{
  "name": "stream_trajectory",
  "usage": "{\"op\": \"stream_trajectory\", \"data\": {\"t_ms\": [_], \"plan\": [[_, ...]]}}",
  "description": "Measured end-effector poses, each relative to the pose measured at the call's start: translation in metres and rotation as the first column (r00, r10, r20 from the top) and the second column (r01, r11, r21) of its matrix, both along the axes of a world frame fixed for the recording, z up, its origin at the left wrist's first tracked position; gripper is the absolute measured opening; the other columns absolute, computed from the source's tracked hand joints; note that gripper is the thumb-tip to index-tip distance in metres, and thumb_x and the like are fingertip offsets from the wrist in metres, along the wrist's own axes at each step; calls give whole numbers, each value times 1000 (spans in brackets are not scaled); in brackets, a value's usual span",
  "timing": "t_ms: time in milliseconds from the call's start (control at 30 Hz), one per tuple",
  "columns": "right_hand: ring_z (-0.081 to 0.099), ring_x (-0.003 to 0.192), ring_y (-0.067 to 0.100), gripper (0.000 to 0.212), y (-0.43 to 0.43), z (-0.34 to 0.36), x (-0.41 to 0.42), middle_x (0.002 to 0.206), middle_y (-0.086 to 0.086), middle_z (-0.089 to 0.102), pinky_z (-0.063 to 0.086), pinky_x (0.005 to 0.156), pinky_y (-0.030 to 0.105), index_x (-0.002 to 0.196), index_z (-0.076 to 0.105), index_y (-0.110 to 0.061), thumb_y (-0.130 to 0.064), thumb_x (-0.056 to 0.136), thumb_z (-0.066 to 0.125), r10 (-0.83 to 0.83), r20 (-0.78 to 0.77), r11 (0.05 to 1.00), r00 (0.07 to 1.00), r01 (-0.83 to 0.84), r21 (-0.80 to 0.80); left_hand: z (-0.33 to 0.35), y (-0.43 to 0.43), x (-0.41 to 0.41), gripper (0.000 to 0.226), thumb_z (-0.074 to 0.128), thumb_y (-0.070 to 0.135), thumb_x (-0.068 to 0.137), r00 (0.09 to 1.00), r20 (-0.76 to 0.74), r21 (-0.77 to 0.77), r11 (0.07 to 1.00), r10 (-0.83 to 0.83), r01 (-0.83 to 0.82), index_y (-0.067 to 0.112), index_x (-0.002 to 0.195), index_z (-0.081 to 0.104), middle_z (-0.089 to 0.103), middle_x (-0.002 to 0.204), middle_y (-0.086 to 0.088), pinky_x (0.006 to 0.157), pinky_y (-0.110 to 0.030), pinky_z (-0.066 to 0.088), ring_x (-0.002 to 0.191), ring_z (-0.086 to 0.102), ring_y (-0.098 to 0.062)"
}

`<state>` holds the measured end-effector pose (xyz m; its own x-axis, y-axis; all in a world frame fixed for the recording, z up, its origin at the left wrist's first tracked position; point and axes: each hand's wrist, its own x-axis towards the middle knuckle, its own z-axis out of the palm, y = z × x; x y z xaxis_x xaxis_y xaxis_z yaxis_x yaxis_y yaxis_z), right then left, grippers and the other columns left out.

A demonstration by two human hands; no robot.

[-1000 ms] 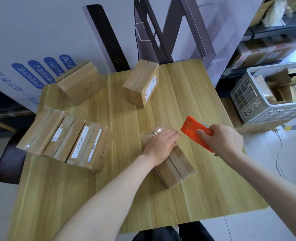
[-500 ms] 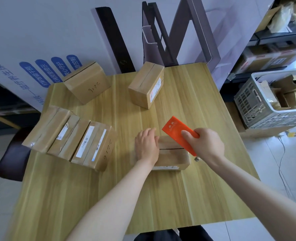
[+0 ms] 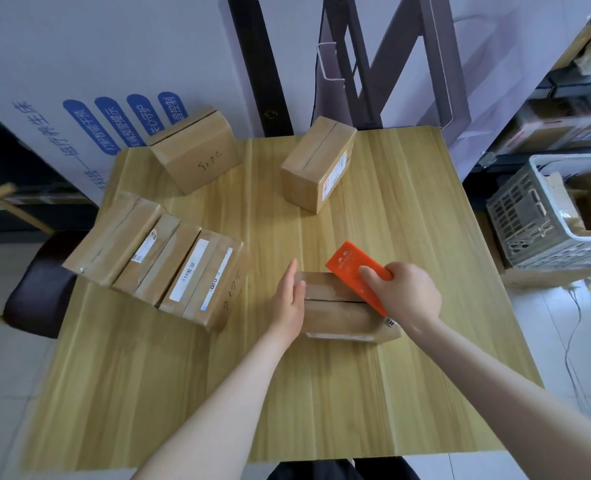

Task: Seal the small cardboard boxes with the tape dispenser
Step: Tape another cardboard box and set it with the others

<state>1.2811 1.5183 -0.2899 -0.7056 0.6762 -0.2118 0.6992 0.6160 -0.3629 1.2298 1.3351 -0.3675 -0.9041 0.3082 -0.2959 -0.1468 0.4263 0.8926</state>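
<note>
Half a second back the left hand (image 3: 289, 299) lay flat over the left part of the small box (image 3: 339, 308); now it has slid off the top and stands on edge against the box's left end, fingers straight and held together, palm pressed to the cardboard. A second back that box sat skewed under the palm — now it lies square across the table (image 3: 322, 393), its centre seam showing. The right hand (image 3: 403, 299) has kept its closed grip on the orange tape dispenser (image 3: 358, 271), thumb on top, and the dispenser has dropped lower onto the box.

The box sits between the two hands: the left hand touches its left end, the right hand covers its right end, and the dispenser slants across the top right part, its far corner reaching past the box's back edge. A pale label shows on the box's front face.

To the left of this box lies a row of taped boxes (image 3: 155, 261) with white labels, near but not touching the left hand. Beyond it, at the table's far edge, stand two more boxes — one marked with handwriting (image 3: 197, 150), one with a side label (image 3: 318, 164) — well apart from the hands. To the right of the box, off the table, sits a grey plastic crate (image 3: 536, 223) holding cardboard.
</note>
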Motion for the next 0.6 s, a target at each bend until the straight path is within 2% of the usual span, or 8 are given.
{"op": "stream_trajectory", "data": {"t_ms": [167,267,300,333,400,433,500,600], "plan": [[47,50,10,52,-3,-2,-2,56,-3,53,25,45,22,62,56,-12,-59,83,54,-1,15,1000,1000,1,14,4,2,-2,47,30,33,104,984,165,146,985,68,-93,29,151,22,25,155,12,110,-20,19,137,24,0],[51,52,12,52,-1,-1,-3,58,-2,56,28,46,23,65,59,-12,-60,83,53,-1,23,1000,1000,1,-1,5,0,-3,55,24,51,100,893,432,157,964,129,-215,27,150,27,27,156,4,117,-38,21,141,27,-14],[51,53,13,52,1,-1,-2,58,-1,56,29,46,23,64,58,-12,-60,83,53,-4,24,1000,1000,4,-13,4,-1,-2,57,24,53,100,870,467,168,950,160,-265,24,148,33,33,154,1,117,-41,25,140,31,-17],[52,53,14,52,3,0,-2,57,-1,56,29,46,23,63,57,-12,-60,83,54,-10,24,1000,1000,11,-25,5,-4,2,54,27,50,100,875,436,173,934,213,-313,22,144,41,39,150,0,114,-37,30,136,37,-15],[53,52,17,53,5,-2,-1,55,0,55,31,46,23,61,55,-11,-59,82,55,-23,19,999,1000,24,-46,7,-19,11,36,38,39,101,923,218,168,919,318,-356,25,128,57,54,137,4,103,-17,37,123,49,-3],[53,51,17,53,5,-3,-1,55,1,55,31,46,23,61,55,-11,-59,82,55,-25,19,999,1000,26,-48,8,-29,17,25,45,34,100,943,99,156,931,316,-329,30,117,63,60,128,8,95,-11,39,115,54,1],[52,50,16,53,3,-4,-3,55,0,55,30,46,22,63,57,-10,-59,82,54,-20,24,999,1000,21,-29,3,-51,28,14,65,25,91,981,-54,120,977,186,-179,32,102,69,66,111,11,85,-12,46,101,62,-1],[50,50,14,54,1,-4,-4,55,-1,54,28,46,22,63,57,-10,-60,82,53,-8,26,1000,1000,8,14,-7,-65,37,38,86,14,67,977,-214,-47,999,-17,6,18,102,71,67,97,9,75,-8,47,83,63,-1]]}}
